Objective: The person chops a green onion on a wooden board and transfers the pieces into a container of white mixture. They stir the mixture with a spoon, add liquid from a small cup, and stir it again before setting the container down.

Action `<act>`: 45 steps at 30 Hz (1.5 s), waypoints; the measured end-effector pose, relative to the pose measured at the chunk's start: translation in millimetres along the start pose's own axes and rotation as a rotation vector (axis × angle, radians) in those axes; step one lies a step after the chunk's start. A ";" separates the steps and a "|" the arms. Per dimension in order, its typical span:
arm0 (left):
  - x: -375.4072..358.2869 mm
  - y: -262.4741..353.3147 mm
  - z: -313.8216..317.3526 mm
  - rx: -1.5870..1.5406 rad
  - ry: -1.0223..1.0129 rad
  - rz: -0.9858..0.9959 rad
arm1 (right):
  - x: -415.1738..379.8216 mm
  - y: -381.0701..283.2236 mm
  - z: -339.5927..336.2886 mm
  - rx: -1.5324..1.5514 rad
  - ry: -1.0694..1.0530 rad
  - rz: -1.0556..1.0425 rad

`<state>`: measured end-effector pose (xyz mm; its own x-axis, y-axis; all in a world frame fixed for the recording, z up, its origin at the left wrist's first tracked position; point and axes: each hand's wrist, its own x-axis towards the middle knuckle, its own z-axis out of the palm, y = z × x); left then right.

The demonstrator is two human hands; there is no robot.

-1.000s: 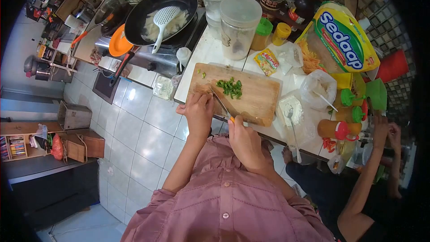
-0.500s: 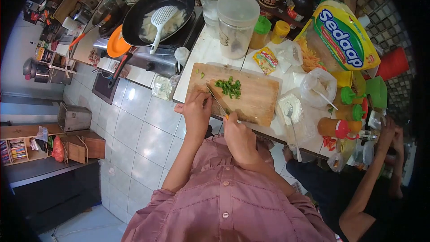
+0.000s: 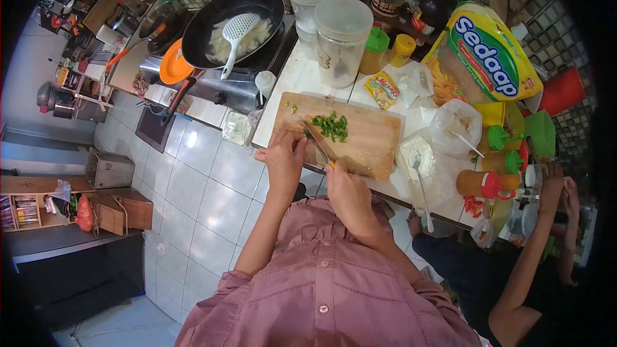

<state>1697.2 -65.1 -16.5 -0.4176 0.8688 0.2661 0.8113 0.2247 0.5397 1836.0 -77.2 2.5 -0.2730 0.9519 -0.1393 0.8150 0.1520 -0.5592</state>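
Note:
A wooden cutting board (image 3: 369,144) lies at the counter's front edge, with a small heap of chopped green pieces (image 3: 330,126) on it and a few bits near its far left corner. My right hand (image 3: 349,194) is closed around the orange handle of a knife (image 3: 319,143). The blade slants to the far left across the board, its tip beside the fingers of my left hand (image 3: 283,159). Those fingers are curled and pressed together at the board's near left part. Whatever they pinch is hidden.
Left of the board, a black frying pan (image 3: 199,38) with a white slotted spatula (image 3: 235,37) sits on the stove. Behind stand clear tubs (image 3: 344,42) and seasoning jars. To the right are an open bag (image 3: 456,127), a sauce bottle (image 3: 475,183) and another person's hands (image 3: 558,186).
The knife has shifted slightly right and shows more of its blade's side. My left hand stays nearly in place. The whole view has moved a little.

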 end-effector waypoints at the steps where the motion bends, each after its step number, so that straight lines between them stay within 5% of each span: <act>1: 0.0 -0.8 0.7 -0.002 0.001 0.000 | -0.3 2.0 -0.3 -0.002 0.001 0.000; 21: -1.7 -1.5 3.0 -0.031 0.023 -0.043 | 5.7 -9.1 8.4 -0.226 0.064 -0.090; 40: -1.6 5.0 1.5 0.069 0.060 0.008 | -4.1 11.9 -8.3 -0.067 0.005 -0.012; 45: 9.5 6.3 6.1 -0.271 0.022 -0.118 | -5.3 20.5 -11.8 0.072 0.036 -0.067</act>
<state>1700.9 -52.8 -15.4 -0.5136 0.8333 0.2044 0.6190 0.1948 0.7608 1860.2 -76.0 1.4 -0.3055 0.9496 -0.0707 0.7563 0.1968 -0.6239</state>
